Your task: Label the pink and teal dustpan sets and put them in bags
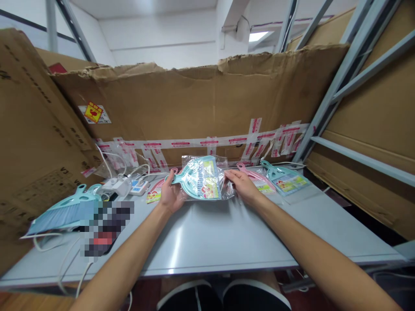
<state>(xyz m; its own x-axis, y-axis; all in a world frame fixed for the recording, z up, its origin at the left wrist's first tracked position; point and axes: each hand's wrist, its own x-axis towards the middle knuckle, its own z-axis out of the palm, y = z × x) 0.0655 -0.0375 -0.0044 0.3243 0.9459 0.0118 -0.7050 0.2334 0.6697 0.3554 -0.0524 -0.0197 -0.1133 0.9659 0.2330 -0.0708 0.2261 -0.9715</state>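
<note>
A teal brush and dustpan set [198, 179] in a clear plastic bag is held up over the grey table. My left hand [171, 192] is closed round its handle at the left end. The fingers of my right hand [241, 183] pinch the bag's loose edge on the right. A label with yellow, green and red print shows through the bag. Behind it, on the table, a pink set [155, 190] lies to the left and another pink set [259, 179] to the right. Farther right lies a bagged teal set [287, 178].
At the left of the grey table [220, 242] lie a teal dustpan with brush [68, 209], a blurred dark object [108, 229], white plugs [118, 185] and loose cables. A taped cardboard sheet [194, 108] stands along the back, with metal shelf posts at the right.
</note>
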